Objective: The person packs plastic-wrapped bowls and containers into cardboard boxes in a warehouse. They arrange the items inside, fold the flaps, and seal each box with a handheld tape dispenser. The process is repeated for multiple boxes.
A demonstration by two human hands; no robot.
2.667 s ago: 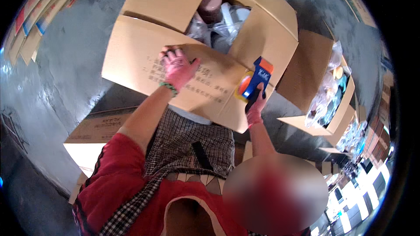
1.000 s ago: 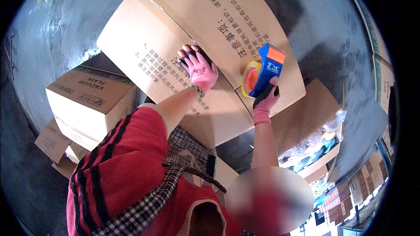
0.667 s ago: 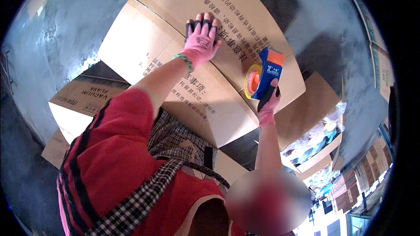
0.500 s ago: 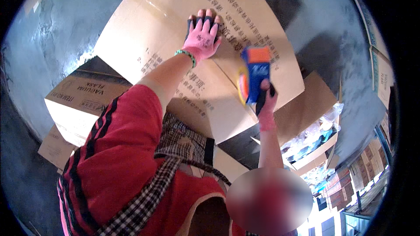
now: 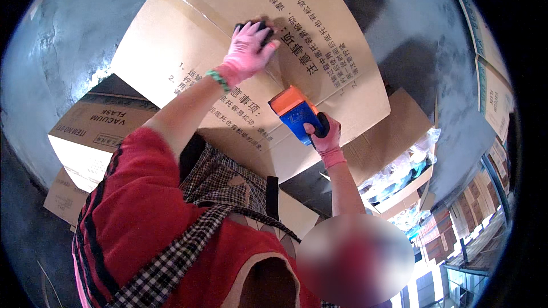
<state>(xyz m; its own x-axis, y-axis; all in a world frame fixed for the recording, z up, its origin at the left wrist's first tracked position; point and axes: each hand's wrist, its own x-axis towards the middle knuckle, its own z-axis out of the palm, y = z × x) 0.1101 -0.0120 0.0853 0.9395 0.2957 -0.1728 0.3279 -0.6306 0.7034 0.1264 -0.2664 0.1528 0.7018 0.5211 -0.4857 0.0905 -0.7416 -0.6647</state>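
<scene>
My gloves [image 5: 244,61] are pink with black patches, my bracelet [image 5: 218,80] green, the tape dispenser [image 5: 297,121] blue and orange, the box [image 5: 171,34] tan with black print, my shirt [image 5: 145,205] red with black stripes, my apron [image 5: 220,175] black-and-white checked, and the floor [image 5: 74,51] grey.

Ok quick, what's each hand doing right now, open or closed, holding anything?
Left hand: open, holding nothing, on top of the cardboard carton.
Right hand: closed, holding the blue and orange packing-tape dispenser.
</scene>
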